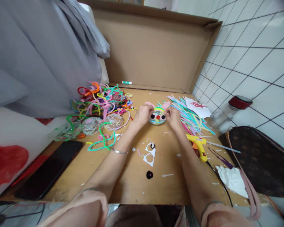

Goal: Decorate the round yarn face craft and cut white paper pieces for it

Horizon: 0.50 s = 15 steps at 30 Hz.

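Note:
A round craft animal head (158,121) rests at the middle of the table, wound in green, yellow and blue, with two black eyes, a red nose and pink ears. My left hand (144,114) pinches its upper left side. On the opposite side, the fingers of my right hand (173,116) press together at the upper right edge. Fingertips partly cover both sides of the head. Nearer me lie white paper scraps (150,157) with round cut-outs and a black round piece (150,175).
Tangled pipe cleaners (104,101) and clear crumpled balls (92,125) lie left, behind a black phone (49,170). Straight pipe cleaners (186,113), a yellow glue gun (198,146) with its cord, a bottle (229,110) and a brown bag (257,160) occupy the right. A cardboard panel (153,50) stands behind.

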Motion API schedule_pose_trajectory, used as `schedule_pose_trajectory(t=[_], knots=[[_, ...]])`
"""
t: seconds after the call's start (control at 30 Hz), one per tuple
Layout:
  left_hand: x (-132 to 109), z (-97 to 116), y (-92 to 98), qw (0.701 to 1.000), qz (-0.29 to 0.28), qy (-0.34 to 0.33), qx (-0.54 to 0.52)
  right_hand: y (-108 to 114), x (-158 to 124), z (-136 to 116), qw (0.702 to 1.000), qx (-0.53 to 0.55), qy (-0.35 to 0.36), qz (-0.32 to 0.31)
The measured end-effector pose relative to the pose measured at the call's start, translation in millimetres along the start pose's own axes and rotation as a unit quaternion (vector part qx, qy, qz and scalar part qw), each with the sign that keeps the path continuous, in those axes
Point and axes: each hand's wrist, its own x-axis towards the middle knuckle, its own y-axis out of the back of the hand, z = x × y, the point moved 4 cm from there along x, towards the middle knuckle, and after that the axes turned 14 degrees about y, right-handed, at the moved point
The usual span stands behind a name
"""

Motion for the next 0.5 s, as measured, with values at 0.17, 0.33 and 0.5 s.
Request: schedule_pose_trajectory(t=[0.17, 0.33, 0.5], knots=[[1.0, -1.0, -1.4, 1.0, 0.003, 0.021, 0.01, -2.1, -0.3, 1.9, 1.0, -0.021, -0.004, -0.007], [1.9, -2.6, -2.1, 1.0, 0.006, 0.022, 0.003, -3.6, 0.4, 3.1, 1.0, -0.029, -0.004, -0.007], [1.2, -1.9, -1.1, 1.0, -0.004, 0.028, -0.002, -4.2, 0.5, 4.1, 1.0, -0.031, 0.003, 0.0]])
